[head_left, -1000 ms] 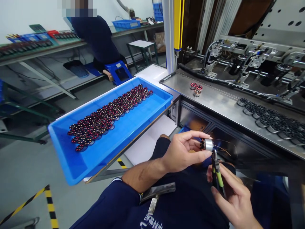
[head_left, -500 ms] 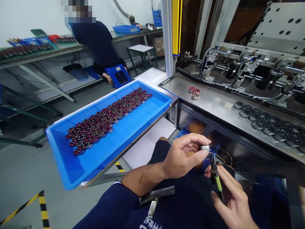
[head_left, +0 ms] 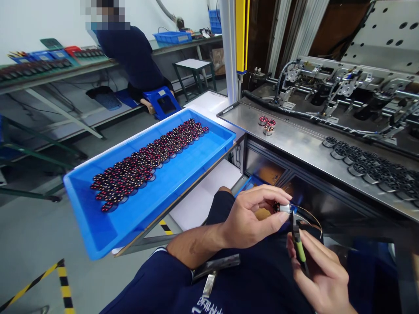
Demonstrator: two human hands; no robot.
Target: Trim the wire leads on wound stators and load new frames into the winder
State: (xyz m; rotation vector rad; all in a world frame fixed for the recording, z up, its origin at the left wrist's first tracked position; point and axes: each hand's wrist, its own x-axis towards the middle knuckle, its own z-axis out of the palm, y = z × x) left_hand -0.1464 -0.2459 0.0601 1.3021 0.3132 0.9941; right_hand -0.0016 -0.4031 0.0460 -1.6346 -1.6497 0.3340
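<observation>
Between the thumb and fingers of my left hand is a small motor stator, its silvery side facing right. A thin copper wire loops out from it to the right. My right hand is closed round a pair of cutting pliers with yellow-green and black handles. The pliers' dark jaws point up and sit close beside the stator's right end. Whether the jaws touch the wire I cannot tell.
Left of my arms, a blue tray holds rows of red-and-black wound stators. Three copper-wound stators stand on the metal machine ledge, with dark unwound cores further right. A co-worker sits at a far bench.
The pliers have tilted and their jaws have come nearer the stator's end. My right-hand fingers have closed further round the handles. The wire loop has shifted slightly.
</observation>
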